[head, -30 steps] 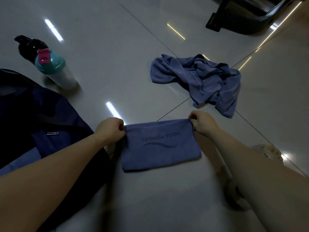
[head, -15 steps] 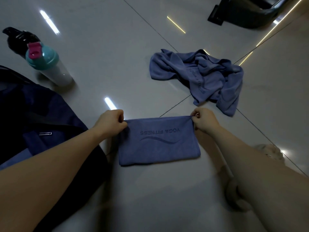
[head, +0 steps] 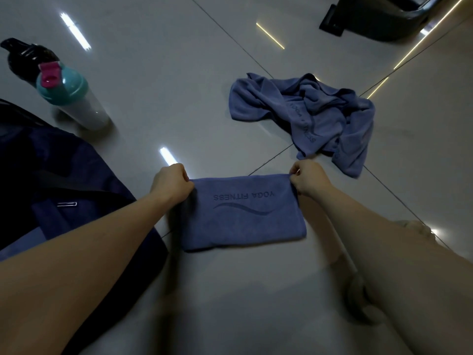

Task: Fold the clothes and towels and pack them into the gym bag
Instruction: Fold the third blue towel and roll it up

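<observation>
A folded blue towel [head: 243, 213] printed "YOGA FITNESS" lies flat on the tiled floor in front of me. My left hand [head: 170, 185] pinches its far left corner and my right hand [head: 307, 180] pinches its far right corner. A second blue towel [head: 307, 116] lies crumpled on the floor beyond, to the right. The dark navy gym bag [head: 58, 190] sits at my left, partly under my left forearm; its opening is hard to make out.
A shaker bottle [head: 69, 98] with a teal lid and pink cap stands at the far left, a black bottle [head: 23, 57] behind it. A dark equipment base [head: 378, 19] sits at the top right. My knee and foot [head: 412, 229] are at the right.
Both hands keep their pinch on the towel's far corners. The towel and hands have shifted slightly away from me and the far edge is pulled a little straighter.
</observation>
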`<action>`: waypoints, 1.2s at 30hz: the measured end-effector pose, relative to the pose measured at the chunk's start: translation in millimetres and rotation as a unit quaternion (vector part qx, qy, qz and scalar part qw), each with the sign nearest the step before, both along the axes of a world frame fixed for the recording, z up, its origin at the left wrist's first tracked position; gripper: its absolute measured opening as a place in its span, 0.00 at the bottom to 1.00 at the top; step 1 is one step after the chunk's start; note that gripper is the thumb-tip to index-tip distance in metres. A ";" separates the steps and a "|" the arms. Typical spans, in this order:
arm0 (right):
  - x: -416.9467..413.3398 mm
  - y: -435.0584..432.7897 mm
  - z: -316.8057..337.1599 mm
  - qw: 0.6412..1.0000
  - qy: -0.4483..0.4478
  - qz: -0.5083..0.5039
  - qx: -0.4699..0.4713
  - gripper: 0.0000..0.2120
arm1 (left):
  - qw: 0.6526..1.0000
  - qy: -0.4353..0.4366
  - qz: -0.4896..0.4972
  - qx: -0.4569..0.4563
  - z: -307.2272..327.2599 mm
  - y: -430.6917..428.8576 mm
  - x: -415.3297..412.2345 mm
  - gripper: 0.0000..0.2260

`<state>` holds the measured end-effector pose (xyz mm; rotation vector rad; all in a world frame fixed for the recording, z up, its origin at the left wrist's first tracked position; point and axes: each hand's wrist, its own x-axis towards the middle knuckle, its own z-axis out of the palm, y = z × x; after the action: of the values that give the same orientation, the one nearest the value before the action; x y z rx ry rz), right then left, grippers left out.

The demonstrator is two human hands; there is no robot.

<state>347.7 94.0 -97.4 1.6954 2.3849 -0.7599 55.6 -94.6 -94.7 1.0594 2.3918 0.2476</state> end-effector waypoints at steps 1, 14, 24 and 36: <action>-2.2 -0.5 -2.8 1.000 -0.011 0.005 0.009 0.04 | 1.000 0.007 0.001 0.017 -3.0 -3.5 2.8 0.03; -2.2 -134.0 -37.4 0.967 -0.035 0.216 0.131 0.28 | 0.969 0.107 -0.194 0.106 -45.5 -62.2 96.8 0.32; 54.6 -109.9 -58.9 0.957 -0.088 0.228 0.158 0.34 | 0.950 0.114 -0.277 0.091 -61.7 -76.8 70.5 0.39; 26.2 -116.8 -9.4 0.944 -0.083 0.250 0.198 0.32 | 0.970 0.142 -0.188 0.055 -26.6 -26.1 40.8 0.30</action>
<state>373.9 -22.8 -106.8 1.0926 2.7891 -0.0591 96.4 -120.7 -121.3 1.6717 2.3760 0.0972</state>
